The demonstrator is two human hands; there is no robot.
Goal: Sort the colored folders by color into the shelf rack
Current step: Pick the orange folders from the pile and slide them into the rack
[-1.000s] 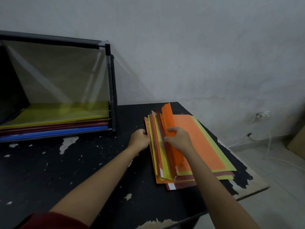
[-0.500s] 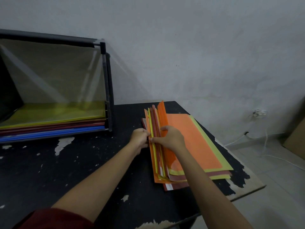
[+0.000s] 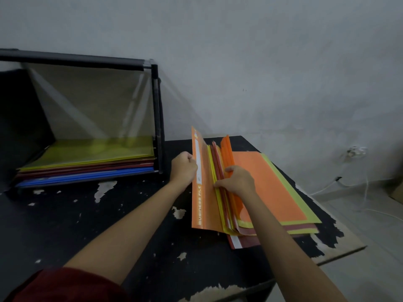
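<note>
1. Right hand (image 3: 236,182), fingers curled, presses into the fanned folder stack (image 3: 272,192) near the table's (image 3: 109,225) right edge.
2. Left hand (image 3: 184,167) pinches the upright orange folder (image 3: 197,192).
3. Shelf rack (image 3: 87,118) at the far left holds yellow, red and blue folders.

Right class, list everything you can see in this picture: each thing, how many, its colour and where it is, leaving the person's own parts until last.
Shelf rack: one, black frame, table's left rear.
Sorted folders: stack, yellow over red over blue, inside rack.
Loose folder pile: one, orange, yellow, dark red, table's right.
Orange folder: one, printed BUSINESS FILE, tilted up at the pile's left edge.
Table: one, black, chipped.
Wall socket: one, white, right wall, cable below.
Left hand: grips orange folder.
Right hand: parting pile's edges.
Sleeve: dark red, bottom left.
</note>
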